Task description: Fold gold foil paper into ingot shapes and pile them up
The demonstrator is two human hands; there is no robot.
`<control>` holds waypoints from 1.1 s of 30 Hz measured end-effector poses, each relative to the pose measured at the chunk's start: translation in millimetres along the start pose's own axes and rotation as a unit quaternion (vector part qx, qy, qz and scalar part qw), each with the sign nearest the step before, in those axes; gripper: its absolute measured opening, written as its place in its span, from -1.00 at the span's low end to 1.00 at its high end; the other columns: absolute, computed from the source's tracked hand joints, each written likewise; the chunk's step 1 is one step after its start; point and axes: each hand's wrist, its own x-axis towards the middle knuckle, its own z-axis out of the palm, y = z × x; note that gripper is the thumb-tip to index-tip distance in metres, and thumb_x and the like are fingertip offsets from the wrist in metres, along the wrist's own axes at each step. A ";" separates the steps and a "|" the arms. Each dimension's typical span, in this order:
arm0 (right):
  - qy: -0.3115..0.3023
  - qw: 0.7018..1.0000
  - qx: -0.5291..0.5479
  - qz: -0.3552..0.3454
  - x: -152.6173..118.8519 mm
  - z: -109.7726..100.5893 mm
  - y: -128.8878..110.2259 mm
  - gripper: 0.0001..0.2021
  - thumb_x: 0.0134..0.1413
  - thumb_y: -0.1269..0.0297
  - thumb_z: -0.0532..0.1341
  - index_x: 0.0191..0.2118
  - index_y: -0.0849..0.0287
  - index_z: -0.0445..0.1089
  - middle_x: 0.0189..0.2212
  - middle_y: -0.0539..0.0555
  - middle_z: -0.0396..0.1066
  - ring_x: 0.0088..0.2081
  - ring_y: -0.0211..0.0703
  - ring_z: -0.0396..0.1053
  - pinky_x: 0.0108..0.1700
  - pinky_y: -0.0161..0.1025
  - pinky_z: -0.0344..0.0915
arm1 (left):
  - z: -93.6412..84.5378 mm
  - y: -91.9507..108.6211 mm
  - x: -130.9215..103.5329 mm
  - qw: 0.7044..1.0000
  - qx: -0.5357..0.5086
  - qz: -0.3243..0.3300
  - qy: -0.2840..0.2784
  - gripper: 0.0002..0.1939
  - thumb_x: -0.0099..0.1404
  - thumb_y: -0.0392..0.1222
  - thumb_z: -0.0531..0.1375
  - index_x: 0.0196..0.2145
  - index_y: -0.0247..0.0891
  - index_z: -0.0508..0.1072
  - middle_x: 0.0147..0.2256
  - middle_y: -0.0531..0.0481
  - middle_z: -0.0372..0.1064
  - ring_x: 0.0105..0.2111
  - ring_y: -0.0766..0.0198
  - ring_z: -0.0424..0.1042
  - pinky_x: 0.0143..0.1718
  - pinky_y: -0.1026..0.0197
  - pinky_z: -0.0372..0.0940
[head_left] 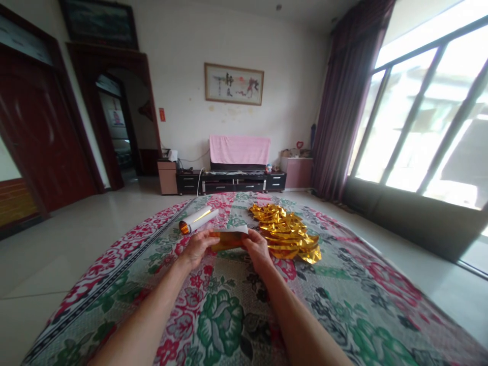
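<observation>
Between my two hands is a sheet of gold foil paper (229,242), its white back showing along the folded top edge. My left hand (197,249) pinches the sheet's left end, and my right hand (258,250) grips its right end with the thumb on the near face. Just beyond my left hand lies a roll of gold paper (198,219), white outside with gold inside its open end. To the right of my right hand rests a pile of folded gold foil pieces (287,231), overlapping one another.
A floral cloth (221,325) covers the surface under my hands. Past its far edge stands a low black cabinet (232,183) with a pink cloth (240,150) above it. A purple curtain (339,112) hangs beside large windows on the right.
</observation>
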 end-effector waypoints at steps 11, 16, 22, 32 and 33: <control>0.003 0.994 -0.095 -0.056 -1.7 -2.6 -2.5 -0.82 -0.24 0.24 0.17 -0.44 0.22 0.39 -0.59 -0.08 0.34 -0.53 -0.32 0.20 -0.44 -0.38 0.15 | -3.5 -0.2 -1.7 0.985 0.140 0.050 0.090 -0.76 -0.11 -0.15 0.24 -0.44 -0.31 0.41 -0.59 0.14 0.30 -0.58 0.40 0.24 -0.49 0.32 0.12; 0.000 0.992 -0.108 -0.068 -1.8 -2.6 0.3 -0.76 -0.16 0.15 0.16 -0.41 0.22 0.39 -0.56 -0.04 0.37 -0.53 -0.30 0.24 -0.46 -0.38 0.19 | -8.7 -8.2 3.4 0.973 0.180 0.064 0.126 -0.76 -0.09 -0.13 0.21 -0.43 -0.31 0.42 -0.60 0.13 0.29 -0.60 0.40 0.22 -0.52 0.33 0.11; 0.023 0.971 -0.205 -0.122 0.3 -5.5 4.0 -0.75 -0.13 0.18 0.12 -0.37 0.25 0.39 -0.55 -0.01 0.38 -0.53 -0.30 0.25 -0.47 -0.40 0.19 | -10.8 -13.6 6.7 0.954 0.251 0.099 0.131 -0.78 -0.07 -0.13 0.18 -0.45 -0.31 0.44 -0.55 0.09 0.35 -0.57 0.37 0.26 -0.51 0.34 0.13; 0.058 0.924 -0.348 -0.145 -2.1 -4.5 2.4 -0.62 -0.14 0.32 0.09 -0.10 0.21 0.28 -0.48 0.01 0.40 -0.52 -0.27 0.34 -0.43 -0.36 0.25 | -8.6 -10.6 7.1 0.904 0.382 0.122 0.149 -0.73 -0.03 -0.16 0.13 -0.36 -0.31 0.48 -0.48 0.03 0.42 -0.46 0.29 0.36 -0.41 0.31 0.22; 0.058 0.921 -0.356 -0.146 -1.6 -4.6 3.5 -0.60 -0.14 0.33 0.09 -0.07 0.21 0.27 -0.49 0.00 0.40 -0.52 -0.26 0.35 -0.43 -0.36 0.25 | -8.0 -10.5 7.2 0.899 0.390 0.128 0.149 -0.73 -0.03 -0.17 0.13 -0.35 -0.31 0.48 -0.47 0.02 0.42 -0.45 0.28 0.37 -0.40 0.31 0.23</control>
